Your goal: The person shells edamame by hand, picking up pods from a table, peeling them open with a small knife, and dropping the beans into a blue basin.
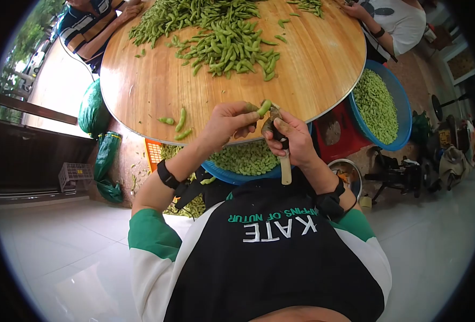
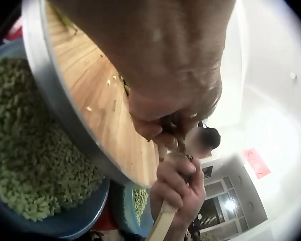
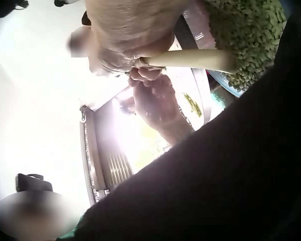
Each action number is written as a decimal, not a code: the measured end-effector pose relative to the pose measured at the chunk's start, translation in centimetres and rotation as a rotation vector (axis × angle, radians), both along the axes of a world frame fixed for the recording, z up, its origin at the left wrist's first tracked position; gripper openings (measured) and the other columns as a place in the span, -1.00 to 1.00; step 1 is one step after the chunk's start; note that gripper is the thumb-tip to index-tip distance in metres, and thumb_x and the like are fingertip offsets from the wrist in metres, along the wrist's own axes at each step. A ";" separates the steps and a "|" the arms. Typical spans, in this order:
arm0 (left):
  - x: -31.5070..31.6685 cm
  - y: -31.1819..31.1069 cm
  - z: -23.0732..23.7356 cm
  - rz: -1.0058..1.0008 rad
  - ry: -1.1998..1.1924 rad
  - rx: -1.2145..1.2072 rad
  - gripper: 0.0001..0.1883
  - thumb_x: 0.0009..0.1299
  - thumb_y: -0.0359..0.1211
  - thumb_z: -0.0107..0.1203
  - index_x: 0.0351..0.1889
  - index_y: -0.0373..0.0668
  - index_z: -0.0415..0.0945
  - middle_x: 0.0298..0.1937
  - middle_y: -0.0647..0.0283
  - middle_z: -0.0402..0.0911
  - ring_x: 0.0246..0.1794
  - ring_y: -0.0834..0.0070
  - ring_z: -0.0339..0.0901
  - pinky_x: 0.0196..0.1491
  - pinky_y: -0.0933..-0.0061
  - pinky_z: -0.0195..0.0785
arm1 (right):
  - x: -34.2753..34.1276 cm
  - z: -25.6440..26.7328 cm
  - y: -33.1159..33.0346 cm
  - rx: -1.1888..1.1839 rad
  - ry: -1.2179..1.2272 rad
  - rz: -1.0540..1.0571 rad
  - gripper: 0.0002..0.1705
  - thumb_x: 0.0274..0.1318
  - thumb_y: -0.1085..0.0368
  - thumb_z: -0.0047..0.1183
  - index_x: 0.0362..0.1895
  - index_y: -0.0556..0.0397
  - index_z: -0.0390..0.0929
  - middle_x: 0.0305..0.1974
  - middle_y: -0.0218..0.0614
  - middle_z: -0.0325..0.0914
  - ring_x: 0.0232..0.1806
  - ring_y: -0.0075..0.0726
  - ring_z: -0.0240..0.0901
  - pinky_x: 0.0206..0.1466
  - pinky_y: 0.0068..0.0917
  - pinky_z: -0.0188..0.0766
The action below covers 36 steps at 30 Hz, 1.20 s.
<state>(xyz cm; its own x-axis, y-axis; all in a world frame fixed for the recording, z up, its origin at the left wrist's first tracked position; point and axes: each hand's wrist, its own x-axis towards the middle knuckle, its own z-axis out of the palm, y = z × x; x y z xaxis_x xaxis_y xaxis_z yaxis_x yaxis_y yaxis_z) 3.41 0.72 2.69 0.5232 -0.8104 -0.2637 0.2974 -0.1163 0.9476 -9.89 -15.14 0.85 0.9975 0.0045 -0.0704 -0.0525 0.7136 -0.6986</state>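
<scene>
- Green pods [image 1: 221, 32] lie in a broad heap over the far part of a round wooden table [image 1: 135, 91], the largest thing around.
- Two other people sit at that table: one in a striped shirt [image 1: 93, 22] at the left, one in a white shirt [image 1: 401, 27] at the right.
- One blue basin [image 1: 405, 107] of shelled beans [image 1: 377, 110] stands beside the table's right edge; a second basin [image 1: 224, 174], also holding beans, sits at the near edge in front of the person.
- Near that edge, the left hand [image 1: 226, 122] pinches with thumb and fingers, and the right hand [image 1: 296, 138] is curled round a pale-handled tool [image 1: 285, 170], its handle pointing back toward the person; its working end cannot be made out.
- Three loose pods [image 1: 181, 119] rest on bare wood, left of the left hand.
- Smallest is the single pod [image 1: 264, 108] in the left hand's pinch, close to the right fingers; whether those touch it cannot be told.
</scene>
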 end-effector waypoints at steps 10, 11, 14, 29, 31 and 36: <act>-1.4 0.2 -0.8 0.060 -0.022 -0.083 -0.86 0.40 -0.36 0.09 -0.21 -0.25 0.57 -0.50 0.39 0.53 -0.60 0.79 0.31 -0.54 0.74 0.11 | -0.7 0.3 0.6 0.041 -0.002 0.053 -0.64 0.37 0.26 -0.20 0.19 0.06 0.25 -0.41 -0.30 0.38 -0.64 -0.61 0.09 -0.67 -0.70 0.11; -1.6 0.2 -1.2 0.082 -0.043 -0.119 -0.85 0.41 -0.37 0.09 -0.19 -0.24 0.57 -0.49 0.40 0.52 -0.57 0.79 0.31 -0.53 0.74 0.12 | -0.7 0.3 0.7 0.048 0.000 0.042 -0.66 0.36 0.27 -0.18 0.17 0.06 0.27 -0.41 -0.31 0.38 -0.64 -0.61 0.09 -0.67 -0.70 0.11; -2.6 -0.1 -1.4 0.160 -0.240 -0.159 -0.85 0.41 -0.37 0.08 -0.16 -0.23 0.57 -0.47 0.41 0.51 -0.54 0.79 0.32 -0.51 0.73 0.14 | -0.6 0.4 1.3 0.015 0.051 -0.031 -0.68 0.35 0.29 -0.16 0.14 0.06 0.32 -0.43 -0.33 0.37 -0.65 -0.62 0.09 -0.68 -0.70 0.11; -1.0 -0.1 -0.7 -0.010 -0.209 -0.222 -0.84 0.33 -0.41 0.14 -0.19 -0.28 0.52 -0.50 0.26 0.49 -0.60 0.55 0.42 -0.55 0.51 0.24 | -0.6 0.3 0.5 0.365 0.104 0.055 -0.78 0.32 0.30 -0.10 0.00 0.04 0.41 -0.43 -0.30 0.38 -0.65 -0.61 0.08 -0.72 -0.73 0.05; -1.6 -0.1 0.1 0.066 -0.967 -0.117 -0.82 0.29 -0.41 0.17 -0.21 -0.30 0.51 -0.51 0.20 0.48 -0.60 0.44 0.45 -0.54 0.41 0.28 | -0.6 0.2 0.6 0.379 0.112 0.072 -0.79 0.32 0.29 -0.10 -0.02 0.04 0.41 -0.44 -0.30 0.37 -0.65 -0.62 0.08 -0.72 -0.73 0.05; -1.6 0.6 1.2 0.054 -1.328 -0.093 -0.80 0.23 -0.40 0.20 -0.23 -0.27 0.52 -0.49 0.10 0.48 -0.45 0.13 0.50 -0.44 0.25 0.34 | -0.5 0.5 0.9 0.439 0.110 0.121 -0.83 0.32 0.29 -0.10 -0.06 0.04 0.40 -0.43 -0.30 0.36 -0.65 -0.62 0.08 -0.73 -0.74 0.05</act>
<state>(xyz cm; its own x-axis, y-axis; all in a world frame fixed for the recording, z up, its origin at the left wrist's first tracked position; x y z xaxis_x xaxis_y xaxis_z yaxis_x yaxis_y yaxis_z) 1.77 1.33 3.91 0.3698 -0.7679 0.5230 -0.8503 -0.0528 0.5237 -10.36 -14.28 1.37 0.9746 0.1737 -0.1413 -0.2108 0.9244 -0.3178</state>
